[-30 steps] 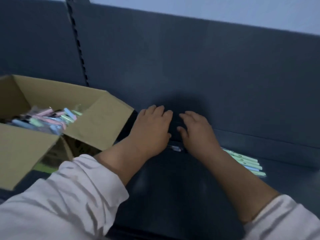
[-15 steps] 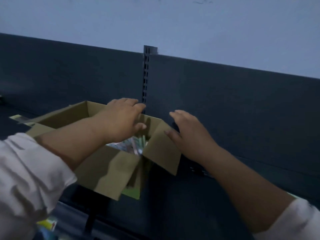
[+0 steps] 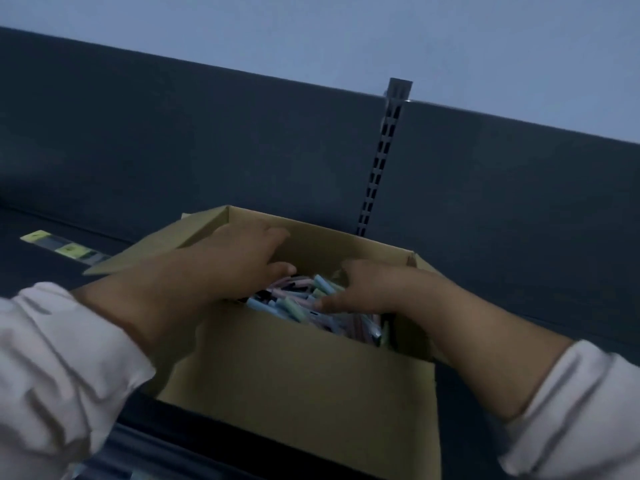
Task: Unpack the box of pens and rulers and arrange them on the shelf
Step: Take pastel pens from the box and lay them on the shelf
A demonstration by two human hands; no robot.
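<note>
Filling cardboard box (image 3: pixel 294 368), pastel pens (image 3: pixel 292 305), hands (image 3: pixel 235 265) (image 3: pixel 367 289) inside

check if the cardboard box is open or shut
Open: the cardboard box has its flaps folded outward, pastel pens show inside, and the left hand and right hand reach in.

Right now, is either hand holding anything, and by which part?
Cannot tell. Left hand and right hand are in the box on the pens; blur hides any grip.
</note>
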